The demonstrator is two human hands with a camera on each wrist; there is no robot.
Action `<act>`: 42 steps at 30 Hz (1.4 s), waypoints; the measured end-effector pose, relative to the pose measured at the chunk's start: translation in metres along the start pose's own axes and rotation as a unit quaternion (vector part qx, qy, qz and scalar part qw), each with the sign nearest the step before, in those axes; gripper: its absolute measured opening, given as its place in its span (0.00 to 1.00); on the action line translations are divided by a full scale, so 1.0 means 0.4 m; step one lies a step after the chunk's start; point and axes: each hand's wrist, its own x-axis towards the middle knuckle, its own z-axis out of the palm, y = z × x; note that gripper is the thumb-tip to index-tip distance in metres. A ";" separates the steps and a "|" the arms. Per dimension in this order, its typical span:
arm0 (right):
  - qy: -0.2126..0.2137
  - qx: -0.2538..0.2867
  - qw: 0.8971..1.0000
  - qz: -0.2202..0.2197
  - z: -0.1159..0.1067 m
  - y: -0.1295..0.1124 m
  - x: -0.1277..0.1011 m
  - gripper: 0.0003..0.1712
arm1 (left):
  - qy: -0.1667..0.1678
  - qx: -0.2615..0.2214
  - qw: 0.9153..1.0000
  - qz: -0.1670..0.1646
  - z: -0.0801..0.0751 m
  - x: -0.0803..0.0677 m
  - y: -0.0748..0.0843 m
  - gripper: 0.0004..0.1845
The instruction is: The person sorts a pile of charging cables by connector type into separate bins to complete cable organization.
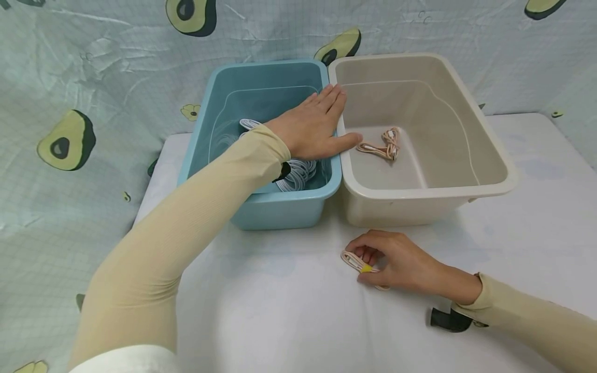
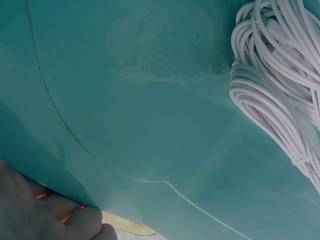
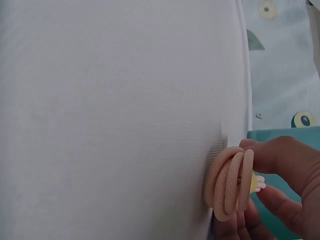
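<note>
A coiled pink cable [image 1: 361,263] is being pinched by the right hand [image 1: 401,261] on the white table [image 1: 289,311], while the blue bin [image 1: 280,207] rim is being pressed by the left hand [image 1: 310,127], beside the beige bin [image 1: 466,191].

The blue bin [image 1: 261,207] and the beige bin [image 1: 420,199] looked like smooth moulded plastic with a soft sheen. White cables [image 2: 280,85] in the blue one had a glossy, rubbery coating, while the pink cable [image 3: 230,182] pinched by the right hand [image 1: 401,264] looked braided and matt. The tablecloth [image 1: 289,311] was matt white fabric; the avocado-print backdrop [image 1: 65,93] was creased cloth.
</note>
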 end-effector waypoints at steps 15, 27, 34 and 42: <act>-0.047 0.004 0.998 0.046 -0.014 -0.032 0.007 0.25 | 0.008 -0.003 1.000 0.006 -0.007 -0.005 0.001 0.51; -0.058 -0.002 0.998 0.028 -0.036 -0.044 0.017 0.25 | 0.008 -0.006 1.000 0.011 -0.008 -0.007 0.000 0.51; -0.052 0.004 0.999 -0.001 -0.061 -0.070 0.026 0.25 | 0.003 -0.008 1.000 0.010 -0.006 -0.009 -0.003 0.51; -0.081 0.020 0.997 -0.004 -0.093 -0.109 0.036 0.25 | 0.003 -0.010 1.000 0.012 -0.001 -0.005 -0.007 0.51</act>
